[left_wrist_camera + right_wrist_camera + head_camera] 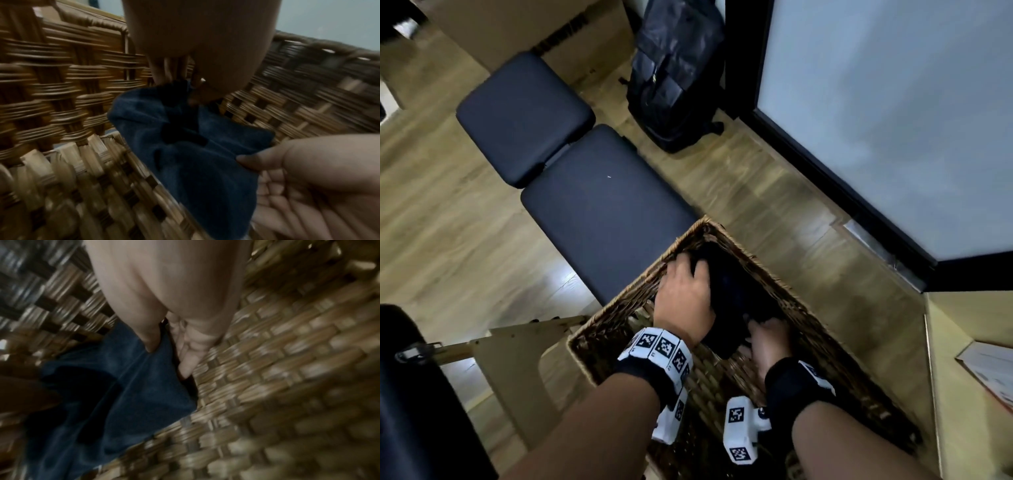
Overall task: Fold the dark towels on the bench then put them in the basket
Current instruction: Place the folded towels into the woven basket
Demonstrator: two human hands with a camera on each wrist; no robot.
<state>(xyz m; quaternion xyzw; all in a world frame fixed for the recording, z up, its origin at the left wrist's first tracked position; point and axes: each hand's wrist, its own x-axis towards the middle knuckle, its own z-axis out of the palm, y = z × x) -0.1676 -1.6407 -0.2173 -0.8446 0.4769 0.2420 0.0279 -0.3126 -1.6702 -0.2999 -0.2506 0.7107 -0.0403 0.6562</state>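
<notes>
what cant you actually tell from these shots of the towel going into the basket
- Head view: the left hand and right hand cover much of the dark towel; its folds are lost in shadow.
- Head view: the bottom edge cuts off the near end of the basket.
- Both wrist views: blurred, so whether other towels lie underneath is unclear.
- Right wrist view: the fingertips are tucked behind the towel.

the basket (822, 329) is rough woven wicker; the towel (191, 146) soft, matt dark blue cloth; the bench (599, 212) smooth padded leather-like cover; the floor (448, 233) glossy wood.
</notes>
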